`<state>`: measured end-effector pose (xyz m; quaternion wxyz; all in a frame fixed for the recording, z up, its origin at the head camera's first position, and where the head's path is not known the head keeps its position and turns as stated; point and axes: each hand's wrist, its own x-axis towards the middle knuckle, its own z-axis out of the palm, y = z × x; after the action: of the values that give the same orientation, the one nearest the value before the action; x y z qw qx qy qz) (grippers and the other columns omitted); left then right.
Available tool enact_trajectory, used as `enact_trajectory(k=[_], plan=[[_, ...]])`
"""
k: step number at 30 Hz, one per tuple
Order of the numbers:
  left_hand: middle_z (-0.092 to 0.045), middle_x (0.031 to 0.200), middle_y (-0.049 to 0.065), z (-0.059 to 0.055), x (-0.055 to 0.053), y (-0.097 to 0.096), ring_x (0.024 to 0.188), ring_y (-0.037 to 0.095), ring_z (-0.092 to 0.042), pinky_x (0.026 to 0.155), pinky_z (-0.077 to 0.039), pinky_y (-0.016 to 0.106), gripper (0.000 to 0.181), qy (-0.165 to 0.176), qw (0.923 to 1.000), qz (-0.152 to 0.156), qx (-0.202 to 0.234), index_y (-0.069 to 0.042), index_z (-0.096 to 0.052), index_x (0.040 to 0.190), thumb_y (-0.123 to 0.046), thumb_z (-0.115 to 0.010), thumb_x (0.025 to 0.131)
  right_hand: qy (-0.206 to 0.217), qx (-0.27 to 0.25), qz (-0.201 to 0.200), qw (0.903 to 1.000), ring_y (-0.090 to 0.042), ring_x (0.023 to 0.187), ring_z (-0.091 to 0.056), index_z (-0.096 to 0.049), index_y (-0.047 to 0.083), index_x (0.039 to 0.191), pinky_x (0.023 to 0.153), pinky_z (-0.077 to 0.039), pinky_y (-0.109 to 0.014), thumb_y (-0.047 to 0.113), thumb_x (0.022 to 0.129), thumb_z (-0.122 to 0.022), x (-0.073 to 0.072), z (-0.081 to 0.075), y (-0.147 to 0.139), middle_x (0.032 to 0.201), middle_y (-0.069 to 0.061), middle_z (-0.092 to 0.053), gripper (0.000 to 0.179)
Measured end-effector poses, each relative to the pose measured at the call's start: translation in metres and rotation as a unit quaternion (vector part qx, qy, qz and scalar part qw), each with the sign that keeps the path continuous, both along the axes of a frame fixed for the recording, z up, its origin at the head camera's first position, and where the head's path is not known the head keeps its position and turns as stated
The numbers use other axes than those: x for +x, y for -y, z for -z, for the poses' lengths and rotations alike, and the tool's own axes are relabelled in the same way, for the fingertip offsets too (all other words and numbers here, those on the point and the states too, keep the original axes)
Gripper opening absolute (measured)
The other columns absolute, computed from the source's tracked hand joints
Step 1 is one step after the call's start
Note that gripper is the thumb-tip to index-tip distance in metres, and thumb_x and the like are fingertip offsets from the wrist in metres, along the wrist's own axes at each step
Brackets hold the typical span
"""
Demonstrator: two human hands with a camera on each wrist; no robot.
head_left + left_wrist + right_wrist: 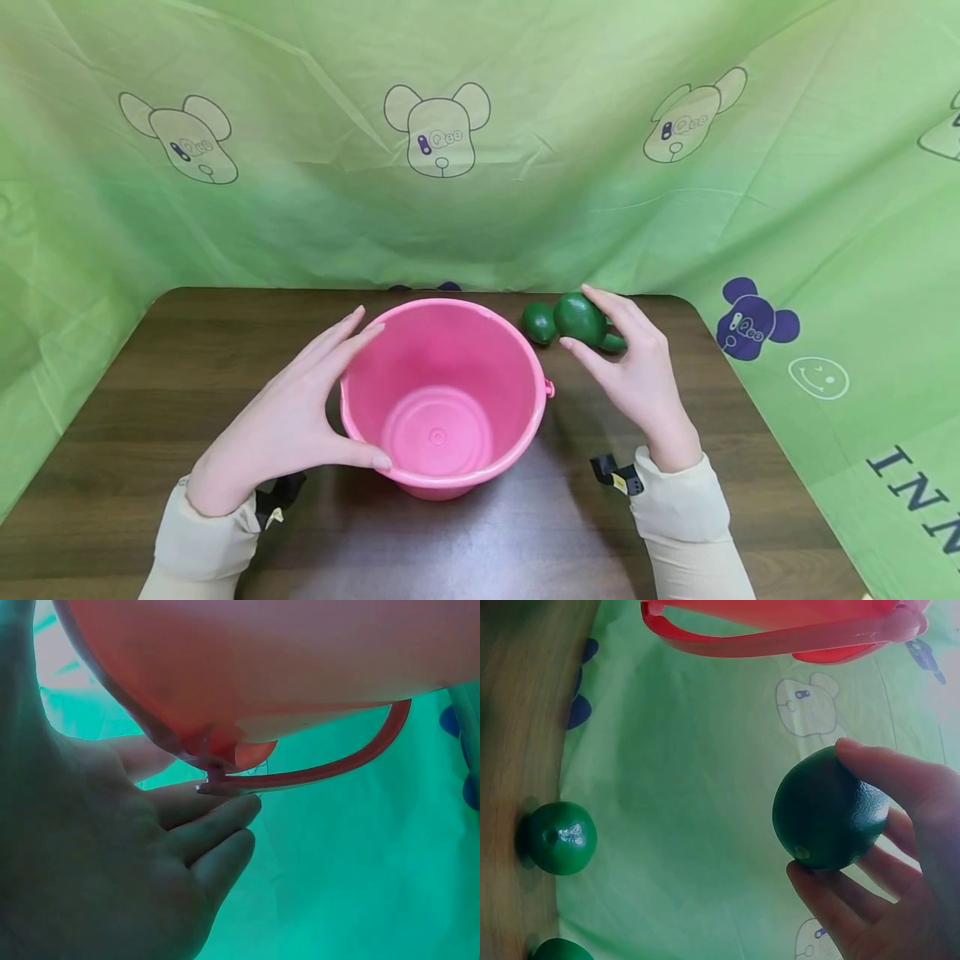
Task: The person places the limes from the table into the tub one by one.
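A pink bucket (442, 350) stands upright on the table with its mouth facing up; its inside holds nothing. My left hand (292, 417) spans the bucket's left side, thumb at the near rim and fingers at the far-left rim. In the left wrist view, those fingers lie beside the joint of the bucket's handle (322, 776). To the right of the bucket, my right hand (637, 367) holds a dark green lime (579, 320) between thumb and fingers, raised off the table. Two more limes lie behind it, one to the left (538, 323) and one partly hidden (613, 343).
The brown wooden table (120, 417) has rounded far corners. A green cloth (300, 217) with printed bear heads hangs behind it and along both sides. Dark wrist straps with small mounts (617, 475) sit at the sleeve cuffs.
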<state>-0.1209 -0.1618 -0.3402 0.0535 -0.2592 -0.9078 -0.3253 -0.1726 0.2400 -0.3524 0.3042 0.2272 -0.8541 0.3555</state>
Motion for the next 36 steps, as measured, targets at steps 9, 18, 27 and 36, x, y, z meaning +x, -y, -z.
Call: enact_trajectory(k=[9, 18, 27, 36], plan=[[-0.014, 0.168, -0.011, 0.003, 0.000, -0.001, 0.150, 0.019, -0.022, 0.108, -0.039, 0.058, 0.134, 0.006, 0.9999, 0.012, -0.005, -0.031, -0.024, 0.163, -0.080, -0.083, 0.054, -0.001, -0.006, -0.004, 1.0000, -0.024, 0.113, -0.062, -0.064, 0.010, 0.138, 0.076, -0.052, -0.011, 0.000, 0.074, -0.091, 0.004, -0.004, 0.003, 0.133, -0.004, -0.063, 0.070], [-0.007, 0.168, -0.016, 0.003, -0.001, -0.001, 0.151, 0.016, -0.021, 0.112, -0.036, 0.051, 0.143, 0.026, 0.9995, 0.019, -0.007, -0.022, -0.013, 0.164, -0.079, -0.084, 0.054, -0.008, -0.007, -0.002, 0.9999, -0.024, 0.115, -0.061, -0.065, 0.011, 0.139, 0.085, -0.049, -0.013, -0.003, 0.072, -0.092, 0.011, -0.010, 0.008, 0.135, -0.005, -0.063, 0.074], [-0.008, 0.168, -0.015, 0.002, -0.003, -0.001, 0.150, 0.017, -0.022, 0.112, -0.037, 0.050, 0.145, 0.030, 0.9994, 0.014, -0.009, -0.017, -0.016, 0.164, -0.078, -0.086, 0.053, -0.015, -0.015, -0.018, 0.9996, -0.021, 0.118, -0.060, -0.065, 0.014, 0.140, 0.090, -0.048, -0.020, 0.000, 0.072, -0.092, 0.020, -0.020, 0.013, 0.135, 0.000, -0.063, 0.074], [-0.010, 0.168, -0.014, 0.002, -0.003, -0.001, 0.150, 0.018, -0.023, 0.111, -0.038, 0.049, 0.146, 0.028, 0.9995, 0.014, -0.010, -0.014, -0.019, 0.164, -0.082, -0.082, 0.052, -0.022, -0.029, -0.033, 0.9988, -0.020, 0.116, -0.060, -0.065, 0.006, 0.137, 0.088, -0.048, -0.019, -0.006, 0.070, -0.090, 0.031, -0.031, 0.025, 0.132, -0.005, -0.064, 0.073]])
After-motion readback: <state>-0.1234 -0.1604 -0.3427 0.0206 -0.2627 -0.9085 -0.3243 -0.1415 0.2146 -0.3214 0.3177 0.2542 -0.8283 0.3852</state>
